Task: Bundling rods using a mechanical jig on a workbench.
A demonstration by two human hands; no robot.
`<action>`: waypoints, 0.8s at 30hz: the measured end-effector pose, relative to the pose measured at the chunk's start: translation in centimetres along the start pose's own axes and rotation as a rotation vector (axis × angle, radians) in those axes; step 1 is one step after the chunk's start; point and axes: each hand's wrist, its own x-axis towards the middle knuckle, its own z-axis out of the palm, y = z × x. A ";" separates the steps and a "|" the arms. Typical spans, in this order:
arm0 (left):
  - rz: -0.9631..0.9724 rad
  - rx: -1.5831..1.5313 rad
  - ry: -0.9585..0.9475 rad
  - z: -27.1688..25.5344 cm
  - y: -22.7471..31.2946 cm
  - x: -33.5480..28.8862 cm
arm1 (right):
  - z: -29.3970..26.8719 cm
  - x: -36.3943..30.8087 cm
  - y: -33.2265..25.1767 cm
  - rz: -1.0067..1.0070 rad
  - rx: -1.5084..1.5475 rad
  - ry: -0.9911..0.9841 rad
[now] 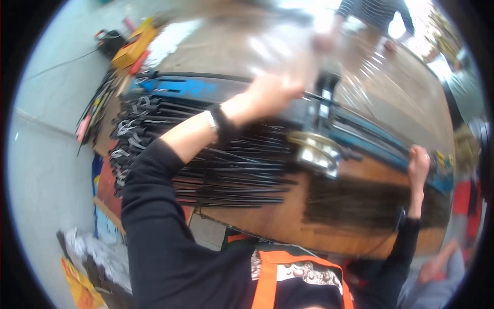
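Observation:
My left hand point(275, 95) reaches over the blue rail point(216, 88), next to an upright black-and-metal fixture point(323, 98). Motion smears its fingers, and I cannot tell whether they grip the thin dark bar beside them. My right hand point(419, 160) is closed at the right end of the rail, where a long dark bar point(375, 135) runs up to it. What lies inside that fist is hidden. Below the fixture is a shiny round metal part with a brass-coloured rim point(314, 147). Many thin black rods point(242, 170) lie side by side under my left forearm, their looped ends point(128, 139) to the left.
Clear plastic film point(375, 77) covers the far table, where a person in a striped top point(378, 15) stands. A yellow box point(135, 45) and more rods point(100, 100) are at the far left. A dark mat point(360, 208) lies on the wooden tabletop point(252, 219). Another person's arm point(437, 262) shows at lower right.

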 end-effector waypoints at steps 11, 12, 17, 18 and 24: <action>-0.095 -0.175 0.092 1.6 3.8 1.1 | -0.1 -1.0 0.1 0.011 0.039 0.095; -0.094 -0.214 0.131 2.1 4.1 1.4 | -0.1 -1.3 0.3 0.024 0.042 0.097; -0.025 -0.256 0.201 4.2 5.0 2.4 | -1.0 -3.7 1.8 0.119 -0.007 0.055; -0.011 -0.236 0.180 4.3 4.9 2.6 | -1.2 -3.9 1.9 0.121 -0.020 0.044; 0.068 -0.210 0.063 3.5 2.1 2.0 | -2.5 -1.1 -5.0 -0.072 -0.146 0.073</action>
